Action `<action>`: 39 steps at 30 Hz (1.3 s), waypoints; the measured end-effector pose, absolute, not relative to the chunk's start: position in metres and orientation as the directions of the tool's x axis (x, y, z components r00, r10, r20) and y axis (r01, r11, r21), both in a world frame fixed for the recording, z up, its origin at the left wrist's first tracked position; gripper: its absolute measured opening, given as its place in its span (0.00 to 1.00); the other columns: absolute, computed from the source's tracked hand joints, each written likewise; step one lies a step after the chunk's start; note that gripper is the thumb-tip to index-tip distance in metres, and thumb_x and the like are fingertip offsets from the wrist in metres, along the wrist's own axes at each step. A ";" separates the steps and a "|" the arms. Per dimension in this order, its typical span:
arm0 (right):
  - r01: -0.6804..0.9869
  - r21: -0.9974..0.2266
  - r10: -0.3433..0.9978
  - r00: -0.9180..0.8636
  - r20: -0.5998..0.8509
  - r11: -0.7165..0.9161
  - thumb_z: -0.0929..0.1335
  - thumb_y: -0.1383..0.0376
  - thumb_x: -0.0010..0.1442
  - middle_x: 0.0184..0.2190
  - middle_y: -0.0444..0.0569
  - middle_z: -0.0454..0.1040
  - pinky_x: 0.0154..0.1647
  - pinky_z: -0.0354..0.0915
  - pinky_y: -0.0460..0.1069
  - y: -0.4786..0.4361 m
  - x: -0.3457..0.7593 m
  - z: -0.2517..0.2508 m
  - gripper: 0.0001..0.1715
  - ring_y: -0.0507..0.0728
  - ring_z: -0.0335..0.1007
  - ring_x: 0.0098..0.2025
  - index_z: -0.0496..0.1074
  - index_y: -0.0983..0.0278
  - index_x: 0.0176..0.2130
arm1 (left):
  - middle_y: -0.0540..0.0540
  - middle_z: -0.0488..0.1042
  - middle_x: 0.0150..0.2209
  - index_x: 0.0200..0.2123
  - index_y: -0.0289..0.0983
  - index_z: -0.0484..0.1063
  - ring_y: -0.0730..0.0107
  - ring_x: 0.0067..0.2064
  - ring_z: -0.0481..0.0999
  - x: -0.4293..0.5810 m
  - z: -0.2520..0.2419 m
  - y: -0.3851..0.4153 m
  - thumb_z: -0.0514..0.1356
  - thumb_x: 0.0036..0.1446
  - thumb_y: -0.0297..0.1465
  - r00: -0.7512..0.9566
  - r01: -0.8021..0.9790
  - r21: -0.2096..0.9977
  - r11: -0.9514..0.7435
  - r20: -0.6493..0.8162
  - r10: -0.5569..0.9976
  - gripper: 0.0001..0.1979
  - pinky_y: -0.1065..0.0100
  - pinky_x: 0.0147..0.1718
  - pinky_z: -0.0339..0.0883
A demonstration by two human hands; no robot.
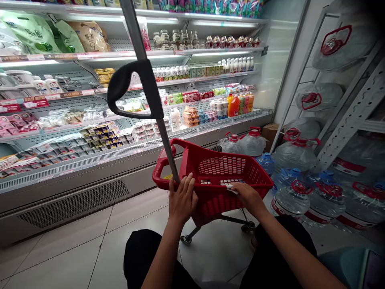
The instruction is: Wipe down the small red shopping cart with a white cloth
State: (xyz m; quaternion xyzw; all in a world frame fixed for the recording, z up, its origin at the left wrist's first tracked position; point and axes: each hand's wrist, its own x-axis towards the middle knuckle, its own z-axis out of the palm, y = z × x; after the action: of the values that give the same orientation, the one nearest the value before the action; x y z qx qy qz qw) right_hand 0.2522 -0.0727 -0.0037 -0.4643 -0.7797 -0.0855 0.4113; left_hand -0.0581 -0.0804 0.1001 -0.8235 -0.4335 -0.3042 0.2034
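A small red shopping cart (pixel 221 166) stands on the floor before me, its basket perforated and its inside showing nothing in it. From its near left corner rises a grey metal pole (pixel 169 148) carrying a black looped handle (pixel 150 90). My left hand (pixel 183 198) is closed over the near rim, right beside the foot of the pole. Pinched in my right hand (pixel 247 197) is a small white wipe (pixel 231 187), pressed on the near rim farther right. The fingertips of that hand are partly hidden by the wipe and rim.
Behind the cart runs a refrigerated display case (pixel 132 158) with dairy goods and drinks on several shelves. Large water bottles (pixel 290 199) crowd the floor on the right, beside a white metal rack (pixel 350 120). My knees (pixel 144 257) flank the cart's near side. The floor is tiled (pixel 120 224).
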 end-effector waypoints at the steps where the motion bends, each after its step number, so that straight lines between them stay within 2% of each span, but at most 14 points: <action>1: 0.810 -0.243 0.662 -0.221 0.717 0.534 0.61 0.69 0.71 0.52 0.51 0.80 0.56 0.74 0.60 -0.076 0.263 -0.008 0.16 0.62 0.77 0.54 0.74 0.59 0.52 | 0.45 0.67 0.68 0.63 0.41 0.68 0.57 0.67 0.69 -0.059 0.098 -0.080 0.51 0.68 0.28 0.423 0.846 -0.063 -0.529 0.683 0.596 0.22 0.44 0.74 0.22; 5: 0.847 -0.247 0.696 -0.184 0.695 0.471 0.61 0.66 0.72 0.54 0.51 0.79 0.60 0.71 0.62 -0.089 0.275 -0.014 0.13 0.62 0.75 0.56 0.73 0.59 0.51 | 0.45 0.65 0.69 0.63 0.40 0.68 0.56 0.71 0.63 -0.057 0.089 -0.084 0.51 0.67 0.28 0.368 0.880 -0.039 -0.473 0.686 0.628 0.23 0.44 0.73 0.17; 7: 0.855 -0.255 0.710 -0.170 0.684 0.451 0.61 0.65 0.73 0.56 0.52 0.78 0.61 0.70 0.62 -0.092 0.258 -0.011 0.13 0.62 0.75 0.56 0.72 0.59 0.51 | 0.44 0.63 0.71 0.64 0.39 0.67 0.57 0.73 0.59 -0.053 0.084 -0.086 0.51 0.66 0.27 0.368 0.884 -0.038 -0.466 0.673 0.642 0.24 0.48 0.75 0.23; 9: 0.851 -0.245 0.711 -0.192 0.677 0.464 0.61 0.65 0.73 0.59 0.53 0.76 0.62 0.69 0.63 -0.091 0.226 -0.003 0.13 0.62 0.74 0.57 0.73 0.59 0.52 | 0.43 0.61 0.72 0.65 0.36 0.66 0.57 0.74 0.55 -0.049 0.079 -0.088 0.52 0.65 0.26 0.385 0.876 -0.040 -0.480 0.659 0.647 0.26 0.50 0.75 0.33; 12: 0.804 -0.191 0.670 -0.308 0.675 0.563 0.62 0.67 0.72 0.64 0.53 0.71 0.63 0.67 0.65 -0.084 0.163 0.013 0.14 0.63 0.70 0.62 0.73 0.60 0.52 | 0.40 0.58 0.73 0.66 0.33 0.64 0.56 0.75 0.52 -0.044 0.075 -0.088 0.52 0.64 0.27 0.408 0.865 -0.046 -0.500 0.643 0.648 0.27 0.50 0.74 0.43; 16: 0.781 -0.155 0.639 -0.360 0.680 0.605 0.61 0.71 0.71 0.68 0.59 0.65 0.66 0.63 0.66 -0.074 0.106 0.028 0.21 0.65 0.63 0.67 0.67 0.64 0.61 | 0.40 0.56 0.74 0.66 0.32 0.63 0.57 0.75 0.52 -0.047 0.074 -0.084 0.52 0.65 0.27 0.427 0.863 -0.065 -0.501 0.625 0.654 0.27 0.51 0.75 0.43; 19: 0.779 -0.185 0.655 -0.343 0.673 0.599 0.61 0.70 0.71 0.66 0.59 0.68 0.65 0.64 0.65 -0.075 0.114 0.026 0.17 0.64 0.65 0.65 0.69 0.64 0.57 | 0.41 0.56 0.74 0.65 0.33 0.65 0.58 0.75 0.53 -0.055 0.077 -0.079 0.51 0.66 0.27 0.416 0.871 -0.067 -0.487 0.628 0.657 0.25 0.52 0.75 0.43; 22: 0.784 -0.225 0.682 -0.313 0.661 0.579 0.63 0.64 0.72 0.65 0.58 0.69 0.63 0.65 0.66 -0.086 0.154 0.014 0.12 0.65 0.68 0.63 0.69 0.62 0.53 | 0.41 0.58 0.73 0.63 0.33 0.67 0.56 0.74 0.54 -0.063 0.079 -0.073 0.50 0.66 0.27 0.374 0.888 -0.041 -0.457 0.643 0.669 0.23 0.50 0.74 0.43; 24: 0.795 -0.244 0.697 -0.284 0.659 0.555 0.65 0.60 0.71 0.65 0.59 0.68 0.61 0.67 0.65 -0.097 0.183 0.005 0.19 0.66 0.69 0.62 0.65 0.62 0.59 | 0.40 0.60 0.72 0.62 0.33 0.69 0.55 0.74 0.54 -0.067 0.079 -0.070 0.50 0.67 0.27 0.344 0.899 -0.018 -0.438 0.651 0.677 0.22 0.48 0.74 0.43; 26: 0.820 -0.236 0.713 -0.266 0.649 0.521 0.67 0.58 0.69 0.65 0.60 0.68 0.61 0.68 0.64 -0.106 0.207 -0.003 0.34 0.66 0.69 0.63 0.56 0.62 0.68 | 0.40 0.61 0.71 0.61 0.34 0.69 0.54 0.74 0.55 -0.070 0.079 -0.068 0.50 0.67 0.27 0.328 0.903 -0.006 -0.429 0.652 0.683 0.22 0.47 0.74 0.43; 29: 0.856 -0.159 0.737 -0.311 0.600 0.491 0.68 0.66 0.64 0.68 0.56 0.66 0.63 0.67 0.62 -0.113 0.233 -0.009 0.47 0.65 0.68 0.64 0.46 0.61 0.75 | 0.41 0.61 0.71 0.61 0.35 0.69 0.55 0.74 0.56 -0.073 0.078 -0.068 0.50 0.66 0.27 0.336 0.902 -0.007 -0.432 0.641 0.690 0.22 0.48 0.75 0.43; 33: 0.895 -0.083 0.750 -0.313 0.582 0.438 0.60 0.79 0.58 0.66 0.49 0.69 0.60 0.70 0.57 -0.112 0.251 -0.010 0.50 0.60 0.73 0.60 0.50 0.56 0.75 | 0.42 0.60 0.72 0.61 0.35 0.69 0.56 0.74 0.55 -0.073 0.078 -0.069 0.50 0.66 0.27 0.347 0.896 -0.005 -0.444 0.630 0.694 0.22 0.49 0.75 0.42; 36: 0.897 -0.087 0.743 -0.302 0.597 0.434 0.60 0.77 0.59 0.64 0.50 0.72 0.59 0.72 0.58 -0.105 0.245 -0.007 0.46 0.61 0.75 0.58 0.55 0.58 0.73 | 0.42 0.60 0.72 0.61 0.36 0.69 0.56 0.74 0.54 -0.068 0.078 -0.068 0.51 0.65 0.27 0.342 0.895 0.005 -0.446 0.635 0.693 0.22 0.48 0.75 0.41; 39: 0.862 -0.106 0.715 -0.336 0.613 0.496 0.61 0.75 0.60 0.67 0.53 0.67 0.66 0.67 0.61 -0.096 0.207 0.004 0.44 0.62 0.67 0.66 0.54 0.63 0.73 | 0.41 0.60 0.72 0.61 0.35 0.69 0.55 0.74 0.54 -0.061 0.077 -0.067 0.52 0.65 0.28 0.331 0.898 0.012 -0.440 0.639 0.694 0.23 0.47 0.75 0.40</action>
State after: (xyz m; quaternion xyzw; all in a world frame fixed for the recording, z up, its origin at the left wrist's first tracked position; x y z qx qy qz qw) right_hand 0.2068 -0.0955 0.0037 -0.4877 -0.8085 -0.1194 0.3070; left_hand -0.0609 -0.0673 0.0770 -0.7969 -0.4994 -0.2914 0.1750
